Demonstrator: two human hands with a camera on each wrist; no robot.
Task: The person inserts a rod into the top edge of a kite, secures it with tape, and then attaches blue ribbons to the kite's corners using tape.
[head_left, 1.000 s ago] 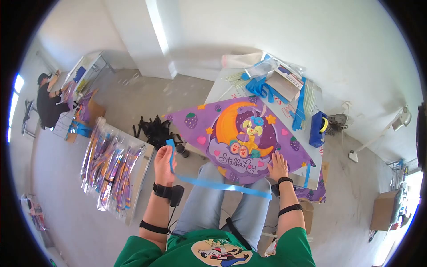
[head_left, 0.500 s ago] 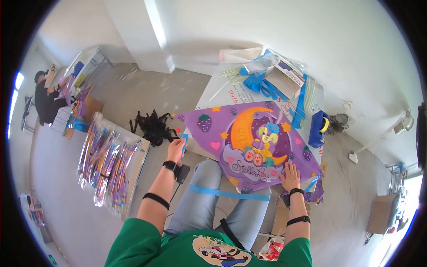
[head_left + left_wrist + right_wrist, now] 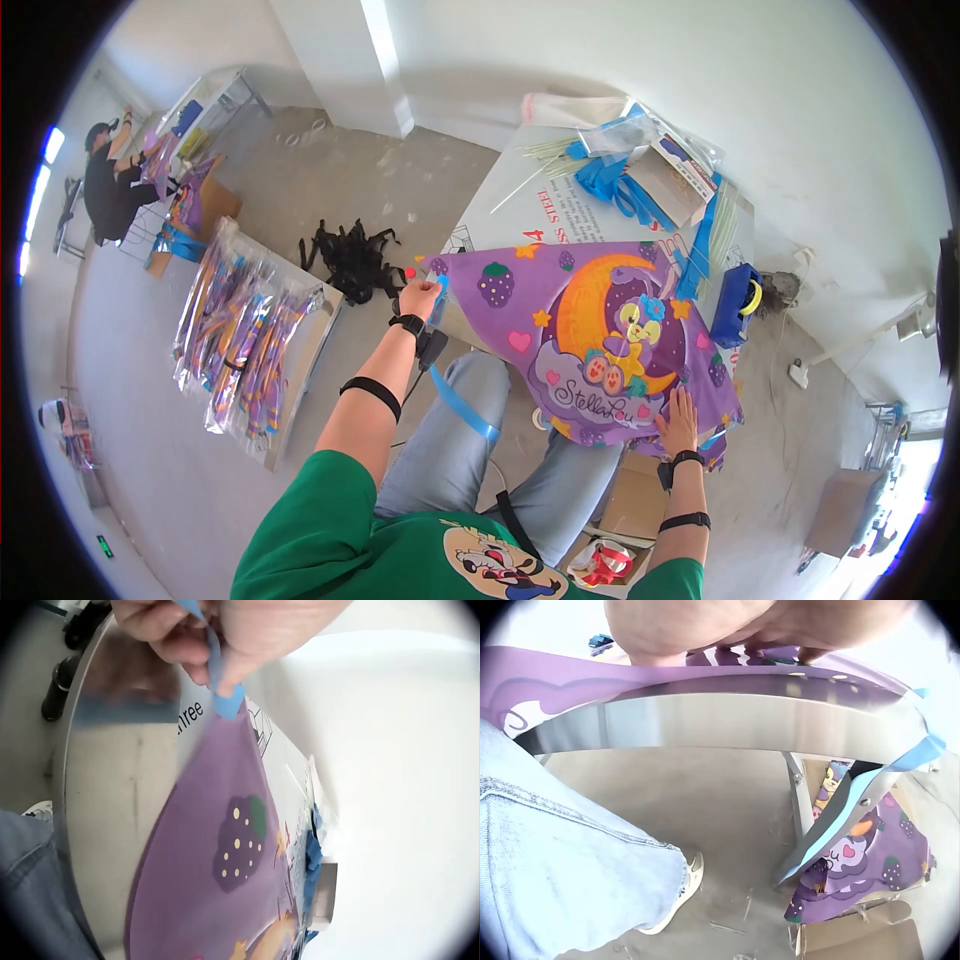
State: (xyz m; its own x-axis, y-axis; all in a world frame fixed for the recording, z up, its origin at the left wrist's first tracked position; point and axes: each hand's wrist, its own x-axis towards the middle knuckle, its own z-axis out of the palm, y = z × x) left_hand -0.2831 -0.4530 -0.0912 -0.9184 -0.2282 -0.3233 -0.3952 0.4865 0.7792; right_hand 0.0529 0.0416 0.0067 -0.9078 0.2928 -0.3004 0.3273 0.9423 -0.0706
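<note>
In the head view, a triangular purple kite sail printed with a moon, a cartoon rabbit and grapes lies over the front of the table. At its left tip, my left hand pinches a blue ribbon, whose loose length hangs down over my thigh. In the left wrist view the ribbon's end lies against the sail's tip under the thumb. My right hand rests on the sail near its right front edge, fingers extended. The right wrist view shows that hand above the table's metal edge.
At the table's back lie blue ribbons, thin rods and a cardboard box. A blue tape dispenser stands at the right. Bagged kites cover a side table; black straps are heaped nearby. Another person works far left.
My left hand has carried the ribbon from left of the sail to its left tip. The sail has shifted right and down in view, with my right hand staying on it.
</note>
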